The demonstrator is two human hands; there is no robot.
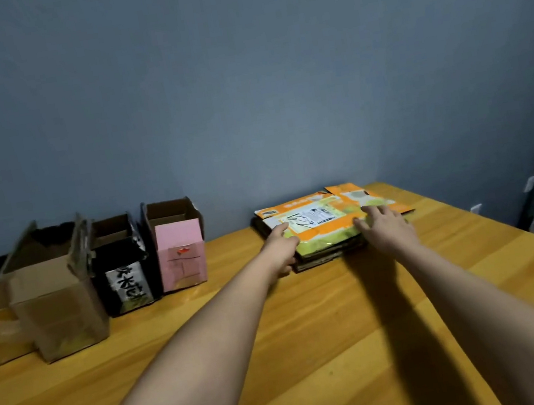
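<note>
A pile of flat boxes (pixel 322 257) lies on the yellow counter (pixel 313 334), a bit right of the middle of the picture, close to the blue wall (pixel 241 84). The top one is an orange and green box (pixel 332 232) with a white sticker. The left hand (pixel 280 245) holds the pile's left edge, thumb on top and fingers curled under. The right hand (pixel 385 226) lies flat on top, fingers spread wide. At the left stand a pink box (pixel 181 253), a black box (pixel 123 269) and a brown box (pixel 53 289), all open on top.
</note>
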